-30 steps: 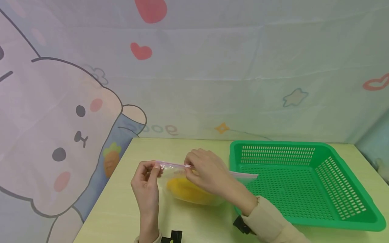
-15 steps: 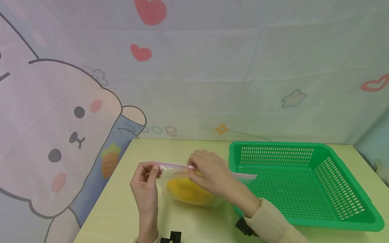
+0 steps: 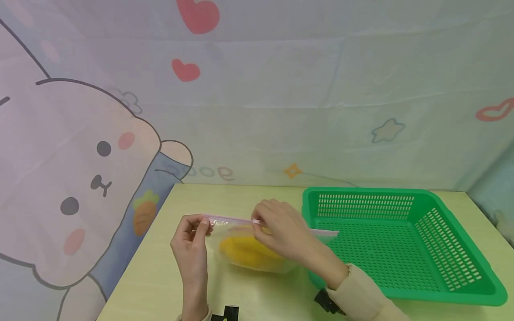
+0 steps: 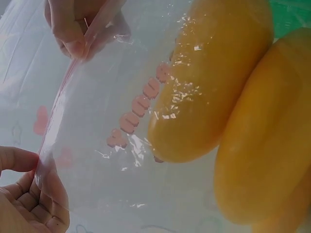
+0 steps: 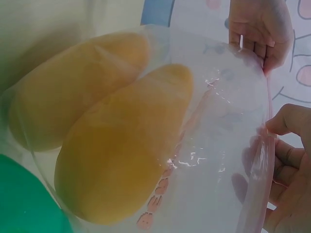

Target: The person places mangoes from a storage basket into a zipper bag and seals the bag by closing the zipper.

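Note:
A clear zip bag with a pink top strip hangs between both hands, above the table. Inside it are several smooth, yellow, oblong fruits that look like mangoes. My left hand pinches the bag's top left corner between thumb and fingers. With thumb and forefinger, my right hand grips a small white slider on the strip. Right of that hand the strip's end sticks out past it. Reddish printed letters run across the bag's front in the left wrist view.
At the right stands a large green plastic basket with slotted walls, close beside the bag. The pale yellow table meets a printed cloth backdrop at its far edge.
My right hand has slid a short way to the right along the pink strip, with the slider. The left hand keeps hold of the corner, nearly still.

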Demonstrator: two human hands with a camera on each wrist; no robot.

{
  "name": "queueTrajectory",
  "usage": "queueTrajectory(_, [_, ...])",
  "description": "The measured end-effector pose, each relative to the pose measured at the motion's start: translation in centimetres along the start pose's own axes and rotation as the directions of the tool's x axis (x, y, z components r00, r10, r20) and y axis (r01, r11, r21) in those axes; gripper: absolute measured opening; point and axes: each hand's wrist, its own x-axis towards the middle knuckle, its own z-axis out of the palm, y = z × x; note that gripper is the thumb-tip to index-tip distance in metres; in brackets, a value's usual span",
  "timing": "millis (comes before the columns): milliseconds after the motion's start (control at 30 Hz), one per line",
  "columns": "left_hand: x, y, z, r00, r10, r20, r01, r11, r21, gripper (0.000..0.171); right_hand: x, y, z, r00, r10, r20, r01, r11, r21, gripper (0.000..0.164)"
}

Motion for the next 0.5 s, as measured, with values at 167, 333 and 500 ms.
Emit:
queueTrajectory(167, [0.04, 0.01, -0.05, 1.0, -0.002, -0.002, 0.002, 1.0, -0.003, 0.007, -0.16, 0.09, -0.04, 1.0, 0.005, 0.0, -0.005, 1.0, 0.0, 0.006])
queueTrajectory(333, [0.03, -0.02, -0.05, 1.0, -0.002, -0.002, 0.002, 1.0, -0.007, 0.007, -0.33, 0.26, -0.08, 1.0, 0.009, -0.003, -0.009, 1.0, -0.007, 0.005])
queueTrajectory(500, [0.06, -0.1, -0.07, 1.0, -0.002, 0.002, 0.002, 1.0, -0.002, 0.008, -0.45, 0.39, -0.16, 1.0, 0.001, -0.011, -0.001, 1.0, -0.009, 0.005])
